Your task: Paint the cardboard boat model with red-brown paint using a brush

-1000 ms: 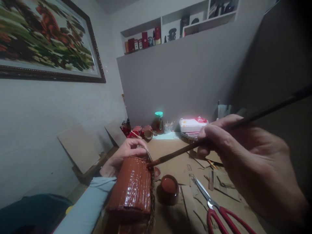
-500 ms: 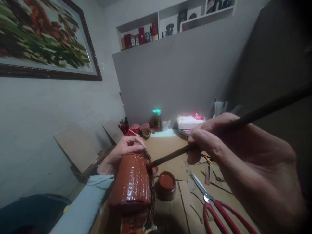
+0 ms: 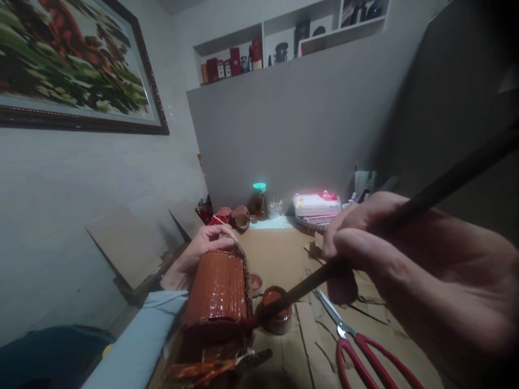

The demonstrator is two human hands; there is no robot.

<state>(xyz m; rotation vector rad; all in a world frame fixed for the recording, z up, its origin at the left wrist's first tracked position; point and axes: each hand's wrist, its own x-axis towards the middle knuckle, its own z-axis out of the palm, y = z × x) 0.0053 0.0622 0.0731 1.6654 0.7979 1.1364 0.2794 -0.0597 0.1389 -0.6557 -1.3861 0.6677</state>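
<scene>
My right hand [image 3: 405, 270] is closed around a dark-handled paintbrush [image 3: 312, 283]. Its tip meets the lower right edge of a glossy red-brown painted cardboard piece [image 3: 221, 286] with a ridged, curved surface. At the far end of that piece, my left hand [image 3: 206, 246] grips its top edge, the fingertips partly hidden behind it. Under the brush handle stands a small open jar of red-brown paint [image 3: 278, 324]. The jar's lid [image 3: 255, 282], smeared with paint, lies just behind it.
Red-handled scissors [image 3: 344, 329] lie partly open on the cardboard-covered table [image 3: 279, 248], among cardboard scraps. At the back stand a green-lidded bottle [image 3: 260, 200], a cup of toothpicks [image 3: 276, 208] and a white-and-red packet [image 3: 317, 204]. Cardboard sheets [image 3: 124, 248] lean at the left wall.
The brush tip has moved down along the painted piece's right edge, toward me. My right hand has shifted slightly right and down. The painted piece has tilted, showing more of its near underside.
</scene>
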